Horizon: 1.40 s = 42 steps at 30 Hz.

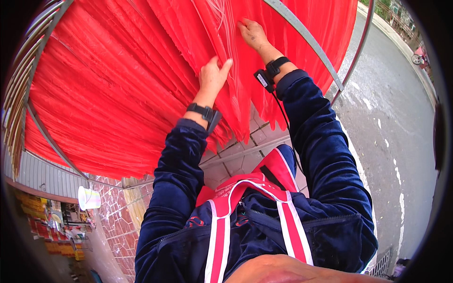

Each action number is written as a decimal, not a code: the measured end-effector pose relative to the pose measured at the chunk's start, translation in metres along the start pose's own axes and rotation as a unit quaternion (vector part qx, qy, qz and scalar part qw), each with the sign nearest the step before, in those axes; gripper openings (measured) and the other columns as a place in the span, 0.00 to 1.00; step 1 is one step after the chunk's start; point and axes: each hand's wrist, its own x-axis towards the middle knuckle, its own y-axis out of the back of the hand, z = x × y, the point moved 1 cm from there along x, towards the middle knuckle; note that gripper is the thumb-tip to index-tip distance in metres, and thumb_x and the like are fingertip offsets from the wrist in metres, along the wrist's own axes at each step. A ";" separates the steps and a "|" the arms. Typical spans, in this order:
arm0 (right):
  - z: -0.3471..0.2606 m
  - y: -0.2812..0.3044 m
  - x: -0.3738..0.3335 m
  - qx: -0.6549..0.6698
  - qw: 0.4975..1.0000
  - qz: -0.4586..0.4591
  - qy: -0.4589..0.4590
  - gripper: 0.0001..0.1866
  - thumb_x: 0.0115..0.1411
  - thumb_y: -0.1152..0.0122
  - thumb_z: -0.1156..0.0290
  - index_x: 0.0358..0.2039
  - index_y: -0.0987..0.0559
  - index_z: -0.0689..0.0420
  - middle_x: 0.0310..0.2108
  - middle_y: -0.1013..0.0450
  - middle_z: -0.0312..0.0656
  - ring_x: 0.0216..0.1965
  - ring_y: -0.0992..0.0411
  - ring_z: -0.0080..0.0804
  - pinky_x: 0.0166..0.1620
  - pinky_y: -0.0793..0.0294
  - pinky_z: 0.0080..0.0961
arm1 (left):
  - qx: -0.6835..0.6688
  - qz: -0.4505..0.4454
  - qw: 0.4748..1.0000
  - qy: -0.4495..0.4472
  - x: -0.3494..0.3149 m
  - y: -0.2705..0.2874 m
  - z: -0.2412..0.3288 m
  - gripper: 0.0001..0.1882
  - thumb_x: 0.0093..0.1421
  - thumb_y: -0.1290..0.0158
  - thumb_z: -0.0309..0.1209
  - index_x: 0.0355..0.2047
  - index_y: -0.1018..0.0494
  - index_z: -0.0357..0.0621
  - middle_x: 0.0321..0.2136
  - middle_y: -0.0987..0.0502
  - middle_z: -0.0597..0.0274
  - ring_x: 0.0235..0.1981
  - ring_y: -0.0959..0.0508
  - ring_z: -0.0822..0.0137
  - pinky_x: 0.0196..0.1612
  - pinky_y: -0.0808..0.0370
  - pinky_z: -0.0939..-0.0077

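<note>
Long red sheets of thin, cloth-like material (pixel 118 85) hang in dense folds in front of me. Thin pale strings (pixel 230 35) run down among them near the middle. My left hand (pixel 214 78) is against the folds just left of the strings, its thumb and index finger apart; the other fingers are partly hidden. Higher up and to the right, my right hand (pixel 252 33) reaches to the red material beside the strings. Its fingertips are drawn together, and what lies between them is too small to make out.
A curved metal frame (pixel 309 40) surrounds the red sheets. At the far left stand several stacked rods (pixel 28 70). A white bucket (pixel 89 198) sits lower left on paving, near a stall with colourful goods (pixel 56 221). To the right lies a grey road (pixel 382 122).
</note>
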 end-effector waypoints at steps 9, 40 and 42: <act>0.027 0.008 -0.004 -0.020 1.000 0.021 0.011 0.15 0.63 0.50 0.68 0.45 0.23 0.61 0.39 0.23 0.55 0.44 0.24 0.49 0.47 0.26 0.34 | 0.031 0.024 0.999 -0.036 0.088 0.024 0.011 0.22 0.66 0.56 0.45 0.38 0.24 0.36 0.30 0.23 0.32 0.37 0.23 0.35 0.42 0.26 0.47; -0.002 0.088 -0.061 -0.007 0.974 0.215 -0.075 0.14 0.63 0.50 0.60 0.35 0.22 0.57 0.28 0.24 0.55 0.35 0.25 0.57 0.38 0.28 0.44 | 0.072 0.134 0.985 0.085 0.048 0.153 -0.029 0.24 0.64 0.56 0.44 0.43 0.24 0.34 0.37 0.23 0.32 0.45 0.24 0.37 0.50 0.29 0.53; -0.007 0.081 -0.065 0.012 0.977 0.197 -0.087 0.14 0.64 0.50 0.60 0.36 0.22 0.56 0.27 0.25 0.54 0.33 0.24 0.54 0.37 0.28 0.42 | 0.046 0.123 0.988 0.079 0.043 0.144 -0.026 0.23 0.64 0.56 0.44 0.43 0.24 0.35 0.37 0.23 0.34 0.44 0.24 0.38 0.49 0.29 0.53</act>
